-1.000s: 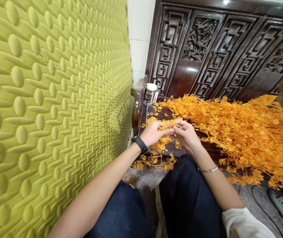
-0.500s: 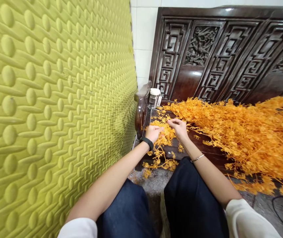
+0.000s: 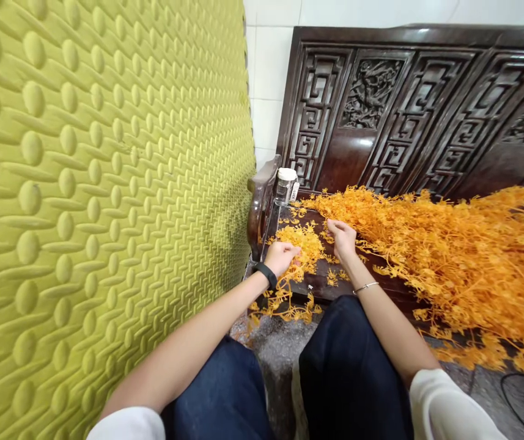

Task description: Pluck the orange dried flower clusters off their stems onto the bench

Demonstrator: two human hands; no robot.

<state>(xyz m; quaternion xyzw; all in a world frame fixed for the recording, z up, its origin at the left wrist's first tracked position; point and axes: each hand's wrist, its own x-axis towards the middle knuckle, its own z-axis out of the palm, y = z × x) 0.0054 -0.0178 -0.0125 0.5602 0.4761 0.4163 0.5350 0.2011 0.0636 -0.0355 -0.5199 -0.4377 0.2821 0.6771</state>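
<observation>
Fingers of my left hand [image 3: 281, 256] pinched the small orange clump [image 3: 307, 243] on the bench [image 3: 319, 269]. My right hand [image 3: 343, 238] lay beside it, grip unclear. Orange heap [image 3: 449, 244] crowded right, jar [image 3: 284, 185] behind, green mat [image 3: 106, 183] left.

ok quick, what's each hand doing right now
Left hand: fingers curled, touching the small pile of orange sprigs; grip cannot be told.
Right hand: fingers curled at the big heap; grip cannot be told.

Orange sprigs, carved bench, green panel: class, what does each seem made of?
Orange sprigs: likely moulded plastic, thin uniform stems. Carved bench: dark wood, glossy varnish with highlights. Green panel: probably soft foam, matt, embossed bumps.
</observation>
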